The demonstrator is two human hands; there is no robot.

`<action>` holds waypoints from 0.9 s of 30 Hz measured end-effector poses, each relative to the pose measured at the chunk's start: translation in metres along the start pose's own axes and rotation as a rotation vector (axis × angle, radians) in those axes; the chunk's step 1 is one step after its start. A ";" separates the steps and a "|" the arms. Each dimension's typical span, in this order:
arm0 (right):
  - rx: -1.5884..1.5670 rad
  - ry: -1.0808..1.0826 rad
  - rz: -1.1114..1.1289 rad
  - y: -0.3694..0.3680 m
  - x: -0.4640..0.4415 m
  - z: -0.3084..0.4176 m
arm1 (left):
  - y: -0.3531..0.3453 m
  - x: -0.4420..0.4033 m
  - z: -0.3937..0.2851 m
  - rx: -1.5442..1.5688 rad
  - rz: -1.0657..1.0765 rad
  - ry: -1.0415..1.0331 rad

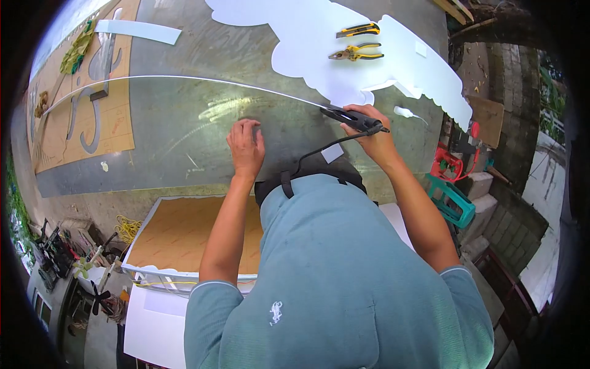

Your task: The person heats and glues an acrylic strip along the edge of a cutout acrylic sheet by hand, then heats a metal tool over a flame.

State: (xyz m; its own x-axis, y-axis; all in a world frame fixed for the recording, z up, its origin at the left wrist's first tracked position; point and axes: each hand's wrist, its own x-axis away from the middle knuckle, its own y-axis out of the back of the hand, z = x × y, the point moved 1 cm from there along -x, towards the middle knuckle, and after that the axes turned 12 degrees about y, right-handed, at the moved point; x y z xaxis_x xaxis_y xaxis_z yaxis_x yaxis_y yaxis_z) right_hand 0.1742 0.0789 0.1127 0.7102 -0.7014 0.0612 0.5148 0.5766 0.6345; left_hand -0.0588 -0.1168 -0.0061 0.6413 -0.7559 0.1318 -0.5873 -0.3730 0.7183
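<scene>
Left hand (246, 149): fingers loosely curled, over the smooth grey counter (184, 154).
Right hand (372, 138): gripping a black handheld tool (361, 121) with a black cable (319, 149).
Long thin white strip (184, 77): arcs leftward from the tool's tip.
Yellow-and-black pliers (353, 53): on a white scalloped sheet (301, 49).
Yellow-and-black utility knife (358, 30): same sheet, just past the pliers.
</scene>
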 end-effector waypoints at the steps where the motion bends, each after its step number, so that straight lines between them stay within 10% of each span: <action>1: -0.017 -0.004 -0.010 0.000 0.000 0.000 | 0.000 0.007 0.005 0.001 0.004 0.023; 27: -0.023 0.009 -0.019 -0.008 0.004 -0.018 | 0.012 0.075 0.058 -0.044 -0.094 0.243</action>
State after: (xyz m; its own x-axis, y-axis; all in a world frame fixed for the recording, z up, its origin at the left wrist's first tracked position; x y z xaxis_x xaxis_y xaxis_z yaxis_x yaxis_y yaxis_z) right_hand 0.1816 0.0789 0.0935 0.7044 -0.7086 0.0420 0.5394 0.5728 0.6172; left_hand -0.0463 -0.2095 -0.0273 0.7952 -0.5653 0.2192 -0.5004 -0.4078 0.7637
